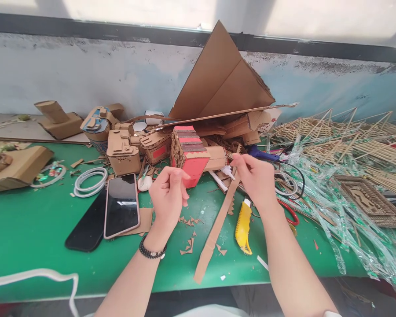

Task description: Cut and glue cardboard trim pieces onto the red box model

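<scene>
My left hand (168, 193) is raised over the table, its thumb pressed to the curled index finger; anything between them is too small to make out. It is nearest to a red-sided cardboard box (198, 163) with dark strips across its top. My right hand (255, 176) pinches thumb and finger together by the upper end of a long cardboard strip (214, 233); what the pinch holds, if anything, I cannot make out. Close by is a white nozzle tip (227, 171). Below that hand lies a yellow utility knife (243, 226). Small cardboard scraps (188, 246) are scattered between my forearms.
Two phones (122, 207) overlap on the left beside a coiled white cable (90, 181). Cardboard models (122, 152) line the back, below a large folded cardboard sheet (221, 83). Plastic wrappers (330, 211) and thin sticks (350, 141) cover the right side. A blue glue gun (262, 154) lies behind.
</scene>
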Motion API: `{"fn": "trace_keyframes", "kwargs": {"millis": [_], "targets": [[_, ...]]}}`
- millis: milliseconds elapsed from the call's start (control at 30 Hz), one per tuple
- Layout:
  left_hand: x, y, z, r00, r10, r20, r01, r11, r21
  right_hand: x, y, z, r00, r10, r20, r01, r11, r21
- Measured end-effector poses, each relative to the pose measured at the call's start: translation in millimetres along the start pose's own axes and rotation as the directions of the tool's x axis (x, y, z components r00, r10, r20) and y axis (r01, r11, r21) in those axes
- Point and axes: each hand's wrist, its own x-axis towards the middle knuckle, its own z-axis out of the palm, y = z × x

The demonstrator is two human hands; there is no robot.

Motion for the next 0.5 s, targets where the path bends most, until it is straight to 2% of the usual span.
{"fn": "trace_keyframes", "kwargs": {"millis": [100, 200, 333, 500], "targets": [[0, 0, 0.3, 1.0, -0.004, -0.009, 0.004, 1.0, 0.01, -2, 0, 3, 0.97, 0.05, 0.24, 0.024, 0.955, -0.297], [0, 1, 1.2, 1.0, -0.011, -0.004, 0.011, 0.999, 0.032, -6, -4, 8, 0.884, 0.133, 0.448, 0.096, 0.886, -0.453], [-1, 1, 1.2, 1.0, 0.009, 0.02, -0.01, 0.998, 0.059, -12, -11, 12, 0.837, 0.203, 0.509, 0.146, 0.812, -0.565], [-2, 1, 1.0, 0.999, -0.012, 0.049, 0.008, 0.997, 0.081, -11, -11, 13, 0.823, 0.228, 0.521, 0.134, 0.812, -0.567]]}}
